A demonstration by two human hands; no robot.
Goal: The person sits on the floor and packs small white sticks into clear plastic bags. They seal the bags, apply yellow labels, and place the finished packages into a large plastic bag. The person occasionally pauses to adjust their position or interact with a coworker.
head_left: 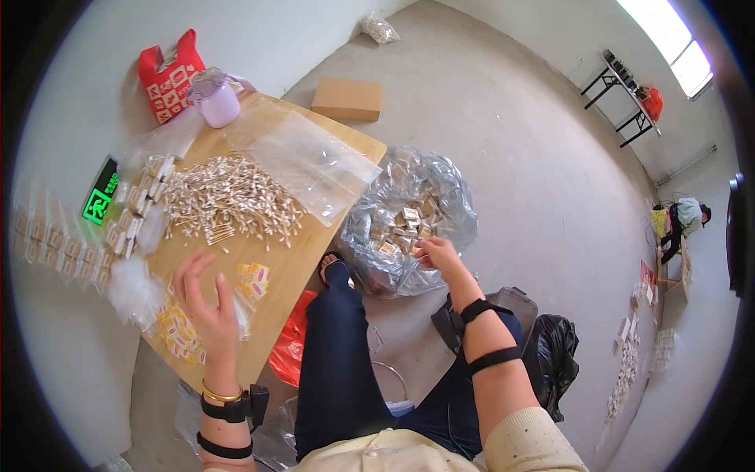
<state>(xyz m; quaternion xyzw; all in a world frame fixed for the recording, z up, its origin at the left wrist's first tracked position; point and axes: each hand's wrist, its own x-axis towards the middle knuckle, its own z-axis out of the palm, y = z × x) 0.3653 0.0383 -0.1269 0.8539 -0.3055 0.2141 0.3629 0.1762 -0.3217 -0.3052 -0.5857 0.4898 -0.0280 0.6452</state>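
- Head view: left hand (209, 308), fingers spread, above the table's (292, 263) near end; cotton swabs (232, 197) heaped beyond.
- Right hand (437, 253) curled, holding what I cannot tell, over plastic bag (454, 185) of small boxes (410, 215).
- Far: purple jug (219, 104), red carrier (167, 85), cardboard box (346, 97).

The left hand (212, 303) could pass over the swabs (228, 197); a jug (219, 107) blocks beyond.

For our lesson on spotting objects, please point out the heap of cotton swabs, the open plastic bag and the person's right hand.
Heap of cotton swabs (232, 197): head view, middle of the heap.
Open plastic bag (456, 206): head view, bare grey wall.
Right hand (439, 254): head view, middle of the hand.
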